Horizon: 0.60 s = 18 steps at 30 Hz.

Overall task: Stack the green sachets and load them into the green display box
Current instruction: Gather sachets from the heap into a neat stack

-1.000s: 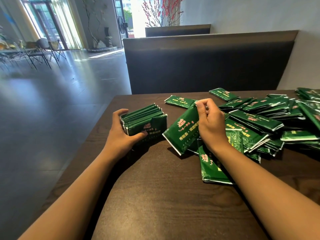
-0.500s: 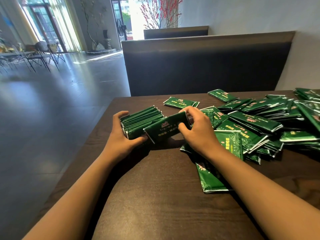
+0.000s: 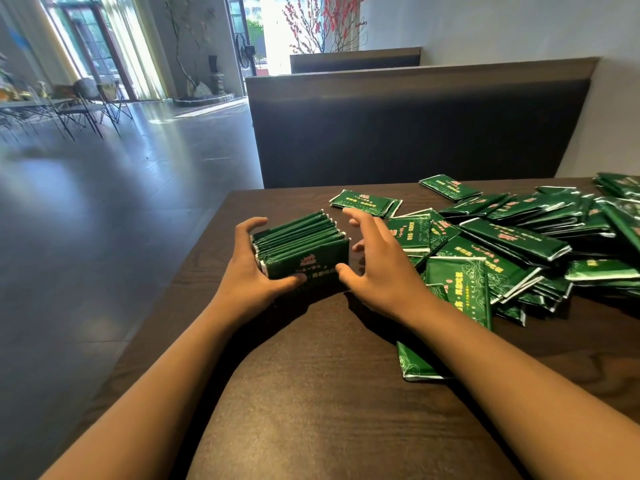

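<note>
Near the left edge of the dark wooden table, the left hand grips an upright stack of glossy green foil sachets; the right hand hovers beside it, fingers spread, apparently holding nothing. A large loose heap of green sachets remains toward the right edge, and no display box is visible.

stack of sachets stands on table, loose sachets piled to its right.

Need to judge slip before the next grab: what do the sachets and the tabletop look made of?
The sachets in the stack and the loose pile look like glossy plastic or foil film: bright glare and thin crimped pale edges. Probably slick. The table looks like dark wood or wood-look laminate with visible grain and a low sheen.
</note>
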Motion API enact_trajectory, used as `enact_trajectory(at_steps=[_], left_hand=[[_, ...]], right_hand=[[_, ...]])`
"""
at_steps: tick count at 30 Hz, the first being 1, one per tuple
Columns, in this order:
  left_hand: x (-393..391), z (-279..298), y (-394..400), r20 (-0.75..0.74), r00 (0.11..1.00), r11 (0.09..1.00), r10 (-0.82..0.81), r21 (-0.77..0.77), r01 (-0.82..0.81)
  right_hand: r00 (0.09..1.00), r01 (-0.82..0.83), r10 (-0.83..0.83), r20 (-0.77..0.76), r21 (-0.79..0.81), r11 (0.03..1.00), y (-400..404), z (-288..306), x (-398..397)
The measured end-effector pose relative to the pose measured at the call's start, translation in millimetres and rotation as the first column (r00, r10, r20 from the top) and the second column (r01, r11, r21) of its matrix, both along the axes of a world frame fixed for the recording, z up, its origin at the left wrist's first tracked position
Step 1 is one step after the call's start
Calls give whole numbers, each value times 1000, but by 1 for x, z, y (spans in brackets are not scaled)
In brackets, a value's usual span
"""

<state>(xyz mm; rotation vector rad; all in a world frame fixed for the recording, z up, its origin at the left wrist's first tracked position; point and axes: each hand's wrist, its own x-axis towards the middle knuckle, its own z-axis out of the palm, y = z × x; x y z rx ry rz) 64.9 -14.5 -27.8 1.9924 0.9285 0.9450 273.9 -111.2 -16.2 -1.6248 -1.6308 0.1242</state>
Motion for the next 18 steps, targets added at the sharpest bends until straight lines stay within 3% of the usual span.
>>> enact_trajectory(at_steps=[6, 11, 15, 18], left_hand=[[0, 4, -3, -53, 992, 994, -112, -18, 112], [0, 3, -4, -43, 990, 991, -133, -25, 132], [0, 0, -1, -32, 996, 996, -85, -16, 84], [-2, -2, 2, -18, 999, 998, -49, -31, 49]], right_hand=[[987, -161, 156, -41, -197, 967, -4, 3, -3], [982, -189, 190, -16, -240, 952, -7, 6, -4], [1000, -18, 19, 6, -160, 987, -9, 12, -2], [950, 257, -233, 209, -98, 961, -5, 14, 8]])
